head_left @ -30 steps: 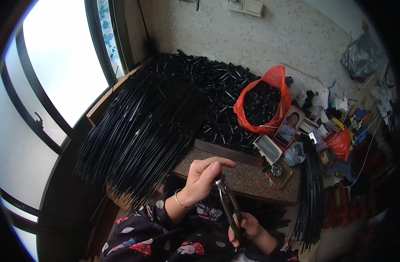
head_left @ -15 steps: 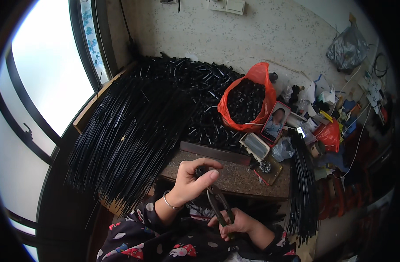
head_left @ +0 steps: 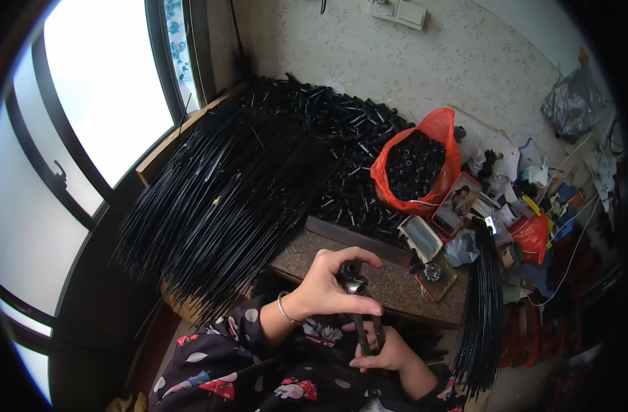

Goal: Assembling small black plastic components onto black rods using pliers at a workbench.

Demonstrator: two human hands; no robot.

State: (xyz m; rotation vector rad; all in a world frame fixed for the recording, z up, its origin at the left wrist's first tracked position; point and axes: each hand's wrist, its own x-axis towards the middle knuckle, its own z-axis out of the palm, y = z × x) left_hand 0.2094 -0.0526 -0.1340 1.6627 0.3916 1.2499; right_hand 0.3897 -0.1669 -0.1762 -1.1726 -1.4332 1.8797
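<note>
In front of my body, my left hand (head_left: 328, 287) is curled round a small black round part (head_left: 349, 268) with a hollow end, its thumb stretched out to the right. My right hand (head_left: 394, 351), below it, grips the dark green handles of a pair of pliers (head_left: 363, 336). The shiny head of the pliers reaches up between my left thumb and forefinger, close against the black part. Whether the jaws bite on the part cannot be made out.
Long thin black rods (head_left: 197, 206) lie heaped at left, before a pile of short black tubes (head_left: 358, 117). A red bag (head_left: 382, 172) of black parts, a phone (head_left: 457, 204), an open case (head_left: 424, 237) and a rod bundle (head_left: 480, 309) stand right. A metal bar (head_left: 358, 240) lies along the bench.
The whole view has shifted, so things sit further right. The pliers have come more upright, with their shiny head now between my left thumb and forefinger. The left thumb has straightened.
</note>
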